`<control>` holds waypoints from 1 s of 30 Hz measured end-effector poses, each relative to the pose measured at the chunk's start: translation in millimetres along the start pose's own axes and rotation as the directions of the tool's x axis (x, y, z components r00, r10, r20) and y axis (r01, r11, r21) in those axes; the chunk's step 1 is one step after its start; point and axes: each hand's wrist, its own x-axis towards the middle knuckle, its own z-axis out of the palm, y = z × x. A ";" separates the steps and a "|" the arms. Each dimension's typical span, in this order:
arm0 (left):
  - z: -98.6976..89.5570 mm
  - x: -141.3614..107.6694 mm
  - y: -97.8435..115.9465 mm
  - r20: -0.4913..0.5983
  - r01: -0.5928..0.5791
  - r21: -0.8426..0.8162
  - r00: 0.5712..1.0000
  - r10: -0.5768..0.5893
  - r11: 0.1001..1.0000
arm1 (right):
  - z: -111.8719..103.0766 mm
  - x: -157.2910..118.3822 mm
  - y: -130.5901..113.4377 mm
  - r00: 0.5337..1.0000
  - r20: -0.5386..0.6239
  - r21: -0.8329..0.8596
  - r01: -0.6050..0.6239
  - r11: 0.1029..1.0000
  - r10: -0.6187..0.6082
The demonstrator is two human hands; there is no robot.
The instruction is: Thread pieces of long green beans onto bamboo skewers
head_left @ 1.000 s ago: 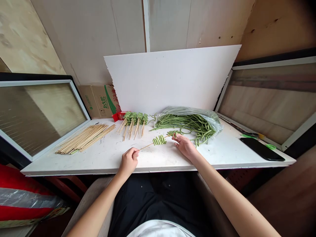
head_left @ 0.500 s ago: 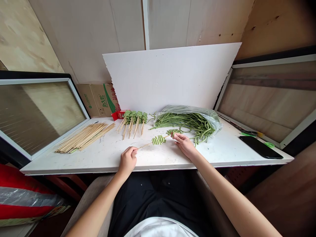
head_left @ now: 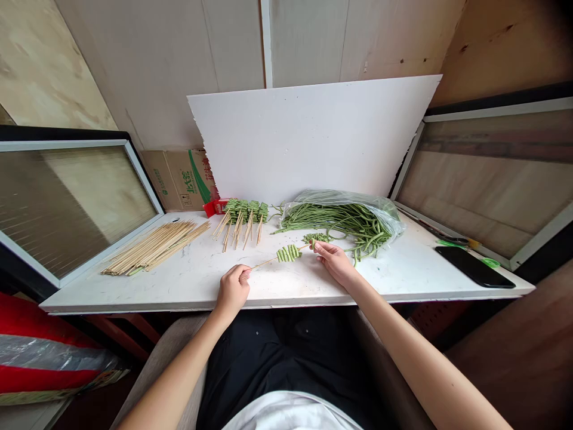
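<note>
My left hand (head_left: 234, 289) is closed around the lower end of a bamboo skewer (head_left: 264, 263), which slants up to the right above the white table. Several folds of green bean (head_left: 289, 254) are threaded on its middle. At the skewer's tip, my right hand (head_left: 333, 261) pinches a short piece of green bean (head_left: 313, 244) between thumb and fingers. That piece is at the point, apart from the threaded folds; whether the tip has pierced it I cannot tell. Behind the hands, several finished bean skewers (head_left: 245, 216) lie in a stack with their sticks toward me.
Bare bamboo skewers (head_left: 152, 246) lie in a pile at the left. Long green beans (head_left: 340, 218) spill from a clear plastic bag (head_left: 389, 215) at the back right. A black phone (head_left: 474, 267) rests at the table's right end. A white board (head_left: 304, 137) stands behind.
Both hands keep nearly the same pose on the skewer and bean piece. The whole view has shifted very slightly.
</note>
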 end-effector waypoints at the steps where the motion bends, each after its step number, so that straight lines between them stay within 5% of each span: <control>1: 0.0 0.0 0.1 -0.002 -0.002 -0.002 1.000 0.002 1.000 | -0.3 0.3 0.5 1.000 -0.001 0.002 -0.001 1.000 0.001; 22: 0.2 -0.9 -0.8 -0.001 0.014 0.026 1.000 -0.014 1.000 | -2.1 3.2 6.4 1.000 -0.017 -0.004 0.017 1.000 -0.017; 30: -0.2 -1.1 -0.3 -0.006 0.016 0.063 1.000 -0.015 0.998 | -6.4 7.2 14.6 0.995 -0.062 -0.164 0.073 0.984 -0.084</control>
